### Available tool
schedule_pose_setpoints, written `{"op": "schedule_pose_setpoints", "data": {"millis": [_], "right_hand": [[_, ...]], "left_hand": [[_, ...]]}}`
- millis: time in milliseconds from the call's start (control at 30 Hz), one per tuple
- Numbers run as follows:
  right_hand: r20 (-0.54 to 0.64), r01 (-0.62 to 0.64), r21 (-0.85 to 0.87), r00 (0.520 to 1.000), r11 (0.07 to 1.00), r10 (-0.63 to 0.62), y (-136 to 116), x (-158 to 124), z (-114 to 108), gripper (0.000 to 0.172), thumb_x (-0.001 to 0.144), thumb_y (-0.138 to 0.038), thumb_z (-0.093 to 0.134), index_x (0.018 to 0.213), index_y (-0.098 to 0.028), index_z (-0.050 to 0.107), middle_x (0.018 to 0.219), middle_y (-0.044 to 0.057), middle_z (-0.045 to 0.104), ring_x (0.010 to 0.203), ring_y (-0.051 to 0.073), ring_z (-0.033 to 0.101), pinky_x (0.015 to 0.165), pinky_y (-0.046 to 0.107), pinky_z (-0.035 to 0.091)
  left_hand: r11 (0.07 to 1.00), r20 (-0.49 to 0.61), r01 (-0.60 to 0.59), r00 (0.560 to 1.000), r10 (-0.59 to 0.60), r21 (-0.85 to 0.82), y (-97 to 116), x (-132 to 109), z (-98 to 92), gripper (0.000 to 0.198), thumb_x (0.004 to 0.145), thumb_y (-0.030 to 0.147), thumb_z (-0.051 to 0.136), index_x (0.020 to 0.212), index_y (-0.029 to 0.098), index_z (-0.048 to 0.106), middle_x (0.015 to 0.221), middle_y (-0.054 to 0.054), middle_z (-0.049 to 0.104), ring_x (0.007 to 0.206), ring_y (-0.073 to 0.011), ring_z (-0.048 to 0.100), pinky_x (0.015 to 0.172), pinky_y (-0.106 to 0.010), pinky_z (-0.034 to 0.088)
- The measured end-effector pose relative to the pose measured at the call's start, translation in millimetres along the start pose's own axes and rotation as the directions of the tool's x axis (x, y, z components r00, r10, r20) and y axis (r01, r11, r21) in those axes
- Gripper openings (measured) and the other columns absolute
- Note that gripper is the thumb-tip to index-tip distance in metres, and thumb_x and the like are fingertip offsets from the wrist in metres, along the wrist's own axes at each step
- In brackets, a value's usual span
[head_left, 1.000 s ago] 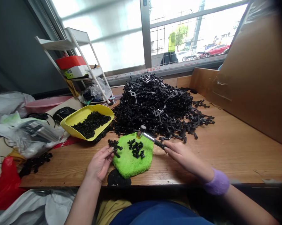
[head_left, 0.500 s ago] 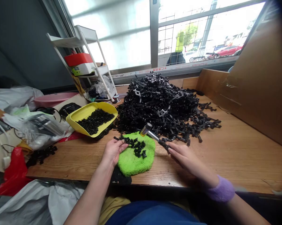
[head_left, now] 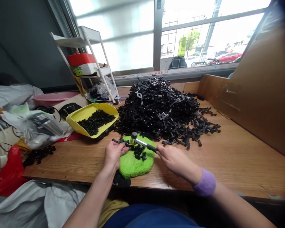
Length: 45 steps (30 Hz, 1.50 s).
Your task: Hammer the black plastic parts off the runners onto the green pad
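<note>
My left hand (head_left: 114, 154) pinches a black plastic strip of small moulded parts (head_left: 120, 141) at the left edge of a fluffy green cloth pad (head_left: 135, 166). My right hand (head_left: 172, 158) is wrapped round the dark handle of a small hammer (head_left: 142, 143). The hammer's head, with a dark face on top and a yellow face below, is over the strip just right of my left fingers; whether it touches the strip I cannot tell. Several loose black pieces (head_left: 139, 152) lie on the pad beneath and beside the hammer.
A large heap of black plastic parts (head_left: 156, 107) stands behind the pad. To the left is a yellow tray (head_left: 72, 122) holding small black pieces. A white shelf rack (head_left: 85, 41), plastic bags (head_left: 38, 129) and a cardboard sheet (head_left: 258, 91) surround the wooden table (head_left: 227, 164).
My right hand has moved left with the hammer, bringing its head down over the strip near my left hand. My left hand stays in nearly the same place, still pinching the strip.
</note>
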State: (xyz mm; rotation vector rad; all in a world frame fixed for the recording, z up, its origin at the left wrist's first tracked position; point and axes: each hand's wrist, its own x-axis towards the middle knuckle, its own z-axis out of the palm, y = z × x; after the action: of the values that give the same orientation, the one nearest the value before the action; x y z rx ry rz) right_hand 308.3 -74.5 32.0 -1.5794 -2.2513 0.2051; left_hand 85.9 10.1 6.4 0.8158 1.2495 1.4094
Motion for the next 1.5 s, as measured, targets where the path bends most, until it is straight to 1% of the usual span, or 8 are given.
{"op": "schedule_pose_setpoints", "data": {"millis": [133, 300, 467, 633, 933, 1133, 1300, 1500], "right_hand": [[-0.081, 0.007, 0.004, 0.997, 1.0, -0.007, -3.2, 2.3, -3.6, 0.023, 0.097, -0.027, 0.029, 0.081, -0.019, 0.042, 0.064, 0.0, 0.051, 0.054, 0.015, 0.047, 0.05, 0.025, 0.026], [0.055, 0.016, -0.111, 0.998, 0.994, -0.01, -6.8, 2.6, -0.9, 0.019, 0.095, -0.026, 0.036, 0.078, -0.019, 0.043, 0.062, 0.001, 0.051, 0.052, 0.016, 0.047, 0.049, 0.026, 0.024], [-0.112, 0.019, 0.042, 0.994, 0.999, -0.014, -7.6, 3.3, -3.9, 0.022, 0.097, -0.026, 0.028, 0.078, -0.02, 0.037, 0.064, 0.0, 0.049, 0.055, 0.015, 0.047, 0.053, 0.026, 0.028], [-0.052, 0.011, 0.163, 0.999, 0.987, -0.002, 4.4, 1.3, 1.9, 0.022, 0.096, -0.027, 0.033, 0.078, -0.019, 0.043, 0.068, 0.0, 0.051, 0.059, 0.015, 0.047, 0.056, 0.025, 0.031], [-0.022, 0.001, 0.316, 1.0, 0.949, 0.006, 10.1, -4.0, 10.7, 0.024, 0.096, -0.029, 0.032, 0.088, -0.018, 0.052, 0.08, 0.004, 0.058, 0.07, 0.019, 0.052, 0.065, 0.029, 0.037], [-0.022, 0.006, 0.29, 1.0, 0.957, 0.0, 11.0, -6.1, 10.8, 0.024, 0.096, -0.029, 0.032, 0.081, -0.018, 0.048, 0.072, 0.002, 0.054, 0.063, 0.017, 0.049, 0.059, 0.028, 0.035], [-0.176, 0.058, 0.282, 0.984, 0.958, -0.008, 2.7, -0.7, -3.5, 0.027, 0.097, -0.034, 0.027, 0.075, -0.02, 0.036, 0.061, -0.002, 0.041, 0.052, 0.014, 0.039, 0.05, 0.025, 0.028], [0.046, 0.042, -0.034, 0.998, 0.999, -0.04, -3.0, 3.1, -2.1, 0.018, 0.094, -0.025, 0.034, 0.079, -0.02, 0.042, 0.058, -0.001, 0.046, 0.047, 0.014, 0.04, 0.048, 0.025, 0.024]], "left_hand": [[1.0, 0.001, -0.005, 1.0, 0.005, -0.017, -0.1, -0.8, 0.0, 0.028, 0.062, 0.004, 0.066, 0.065, 0.016, 0.041, 0.053, 0.0, 0.06, 0.048, -0.0144, 0.063, 0.055, -0.028, 0.056], [0.999, -0.017, 0.005, 1.0, -0.005, -0.037, -0.6, -1.4, 1.2, 0.028, 0.063, 0.002, 0.065, 0.065, 0.015, 0.041, 0.054, 0.0, 0.061, 0.049, -0.0143, 0.063, 0.054, -0.027, 0.056], [0.997, -0.024, 0.036, 0.999, -0.038, -0.073, -0.9, 2.1, -0.3, 0.027, 0.065, 0.0, 0.063, 0.063, 0.015, 0.041, 0.052, 0.001, 0.058, 0.046, -0.0132, 0.061, 0.053, -0.026, 0.056], [0.992, 0.011, 0.06, 0.998, -0.06, -0.111, 1.7, 4.3, -5.6, 0.023, 0.069, 0.001, 0.061, 0.064, 0.014, 0.043, 0.063, -0.004, 0.062, 0.054, -0.0115, 0.063, 0.059, -0.024, 0.056], [0.996, 0.041, 0.033, 0.999, -0.03, -0.085, -1.1, 2.8, -4.8, 0.021, 0.07, 0.003, 0.062, 0.067, 0.014, 0.044, 0.06, -0.002, 0.06, 0.054, -0.0112, 0.063, 0.06, -0.025, 0.057], [0.998, 0.037, 0.003, 0.999, -0.001, -0.069, -5.6, 4.4, -4.3, 0.022, 0.069, 0.003, 0.063, 0.068, 0.014, 0.044, 0.058, 0.0, 0.059, 0.055, -0.0129, 0.064, 0.062, -0.029, 0.058], [0.998, -0.004, 0.003, 1.0, -0.003, -0.066, -5.3, 3.8, -1.6, 0.025, 0.068, 0.002, 0.062, 0.068, 0.015, 0.041, 0.053, 0.001, 0.058, 0.049, -0.0137, 0.063, 0.056, -0.028, 0.057], [0.998, -0.015, -0.02, 1.0, 0.019, -0.067, -5.6, 3.7, 0.7, 0.025, 0.065, 0.001, 0.062, 0.068, 0.015, 0.041, 0.054, 0.001, 0.06, 0.052, -0.0145, 0.064, 0.058, -0.029, 0.057]]}}
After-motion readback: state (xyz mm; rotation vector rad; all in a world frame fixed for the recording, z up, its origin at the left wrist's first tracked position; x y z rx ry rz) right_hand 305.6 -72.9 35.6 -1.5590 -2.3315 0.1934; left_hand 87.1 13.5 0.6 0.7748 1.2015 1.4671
